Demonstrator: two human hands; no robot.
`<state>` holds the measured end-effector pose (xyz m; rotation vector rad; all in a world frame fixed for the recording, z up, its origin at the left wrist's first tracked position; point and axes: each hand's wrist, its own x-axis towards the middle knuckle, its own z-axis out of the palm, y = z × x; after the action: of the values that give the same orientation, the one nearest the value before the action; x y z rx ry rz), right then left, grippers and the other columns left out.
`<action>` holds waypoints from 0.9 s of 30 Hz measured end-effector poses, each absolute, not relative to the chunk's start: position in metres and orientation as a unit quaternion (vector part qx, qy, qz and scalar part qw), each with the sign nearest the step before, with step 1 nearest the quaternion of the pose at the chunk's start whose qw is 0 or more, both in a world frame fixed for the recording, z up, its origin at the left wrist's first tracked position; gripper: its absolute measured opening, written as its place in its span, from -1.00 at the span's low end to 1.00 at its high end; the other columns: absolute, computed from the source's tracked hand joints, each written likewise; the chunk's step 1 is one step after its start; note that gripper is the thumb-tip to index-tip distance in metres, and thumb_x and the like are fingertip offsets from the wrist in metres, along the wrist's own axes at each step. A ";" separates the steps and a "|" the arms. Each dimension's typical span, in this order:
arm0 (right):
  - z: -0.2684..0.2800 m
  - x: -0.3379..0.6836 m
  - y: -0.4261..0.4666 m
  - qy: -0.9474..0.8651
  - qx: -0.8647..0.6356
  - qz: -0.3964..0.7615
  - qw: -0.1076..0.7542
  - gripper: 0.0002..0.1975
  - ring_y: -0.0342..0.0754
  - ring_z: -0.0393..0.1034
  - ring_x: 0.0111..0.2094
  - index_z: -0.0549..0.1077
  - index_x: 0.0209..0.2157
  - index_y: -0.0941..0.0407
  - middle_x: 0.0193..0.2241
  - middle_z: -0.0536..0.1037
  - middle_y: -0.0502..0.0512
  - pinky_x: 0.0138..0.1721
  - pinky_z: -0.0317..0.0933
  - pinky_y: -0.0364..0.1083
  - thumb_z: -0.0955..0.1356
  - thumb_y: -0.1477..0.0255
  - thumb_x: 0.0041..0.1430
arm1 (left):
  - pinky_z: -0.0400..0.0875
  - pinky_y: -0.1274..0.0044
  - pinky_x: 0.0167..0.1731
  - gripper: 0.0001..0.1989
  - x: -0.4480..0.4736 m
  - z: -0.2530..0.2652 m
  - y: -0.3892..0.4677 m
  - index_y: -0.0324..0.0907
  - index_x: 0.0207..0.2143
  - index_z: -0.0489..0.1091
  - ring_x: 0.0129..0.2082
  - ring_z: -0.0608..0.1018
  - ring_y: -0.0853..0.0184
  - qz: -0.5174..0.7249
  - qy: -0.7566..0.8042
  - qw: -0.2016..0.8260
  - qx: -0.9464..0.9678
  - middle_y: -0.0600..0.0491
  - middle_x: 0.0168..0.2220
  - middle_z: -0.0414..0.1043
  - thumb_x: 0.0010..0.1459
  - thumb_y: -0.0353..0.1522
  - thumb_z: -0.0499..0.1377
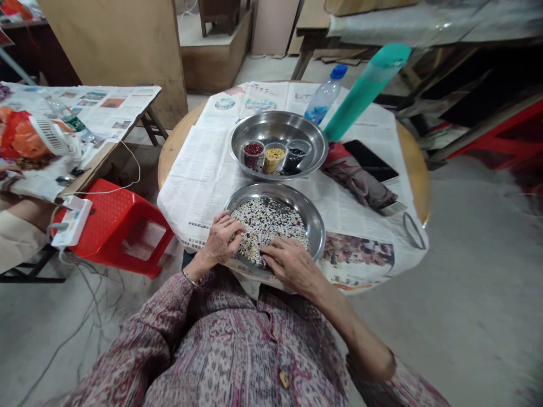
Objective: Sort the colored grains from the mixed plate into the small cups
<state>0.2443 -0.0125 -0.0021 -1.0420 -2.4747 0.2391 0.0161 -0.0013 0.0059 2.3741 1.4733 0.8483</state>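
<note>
A shallow steel dish (316, 226) in front of me holds a spread of mixed grains and beans (271, 223), mostly white with black, red and yellow pieces. At the dish's left edge is my left hand (221, 238), its fingers bent together over the grains; whatever they pinch is hidden. My right hand (292, 263) reaches over the near rim, closed fingertips down among the grains, and anything in them is too small to make out. Behind stands a larger steel basin (278, 121) with clear cups of red beans (253, 148), yellow kernels (274, 154) and black beans (296, 152).
Newspaper (190, 181) covers the round table. Behind and right of the basin are a water bottle (326, 93), a green tube (367, 90), a folded umbrella (360, 178) and a dark tablet-like object (369, 160). A red stool (123, 226) with a power strip (72, 221) stands left, near another person's leg.
</note>
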 end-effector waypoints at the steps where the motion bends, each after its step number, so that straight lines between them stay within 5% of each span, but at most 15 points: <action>1: -0.003 0.241 -0.006 -0.892 -0.389 0.075 0.219 -0.86 0.02 0.36 -0.26 0.56 -0.22 0.04 -0.34 0.53 0.08 -0.17 0.26 0.04 0.33 0.46 0.28 | 0.18 0.30 0.26 -0.82 0.016 0.006 -0.001 -0.14 -0.32 0.41 -0.22 0.53 0.34 0.296 0.497 0.108 0.809 0.09 -0.34 0.53 0.23 -0.48 0.03; 7: 0.013 0.234 0.012 -0.878 -0.410 0.087 0.231 -0.70 0.10 0.36 -0.04 0.49 0.03 0.08 -0.07 0.52 0.21 -0.01 0.30 0.11 0.32 0.48 0.28 | 0.25 0.30 0.21 -0.82 0.016 0.001 0.000 -0.13 -0.32 0.36 -0.24 0.52 0.32 0.355 0.473 0.094 0.801 0.10 -0.37 0.47 0.20 -0.51 0.01; 12: 0.019 0.227 0.005 -0.937 -0.280 0.155 0.138 -0.82 0.02 0.36 -0.14 0.55 -0.16 0.03 -0.19 0.52 0.11 -0.10 0.30 0.00 0.37 0.51 0.22 | 0.28 0.31 0.17 -0.83 0.016 -0.002 0.000 -0.12 -0.33 0.33 -0.25 0.50 0.30 0.374 0.464 0.085 0.798 0.09 -0.37 0.44 0.18 -0.52 -0.01; 17: 0.009 0.225 0.030 -0.933 -0.319 0.092 0.135 -0.78 0.02 0.33 -0.21 0.54 -0.21 0.07 -0.32 0.50 0.13 -0.19 0.24 -0.04 0.27 0.57 0.28 | 0.27 0.30 0.17 -0.84 0.016 -0.003 0.001 -0.13 -0.34 0.31 -0.28 0.48 0.31 0.392 0.452 0.086 0.797 0.10 -0.38 0.41 0.20 -0.52 0.00; 27: 0.012 0.184 0.053 -0.940 -0.281 0.075 0.179 -0.66 0.15 0.27 0.03 0.44 0.04 0.13 -0.01 0.50 0.25 0.06 0.17 0.11 0.34 0.45 0.22 | 0.35 0.31 0.06 -0.82 0.018 -0.006 0.001 -0.18 -0.09 0.27 -0.03 0.38 0.20 0.438 0.461 0.089 0.766 -0.10 -0.06 0.32 0.31 -0.50 -0.03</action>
<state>0.1836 0.0532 0.0122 -0.7933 -2.6569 0.2125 0.0178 0.0005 -0.0061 2.2794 1.3727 1.3038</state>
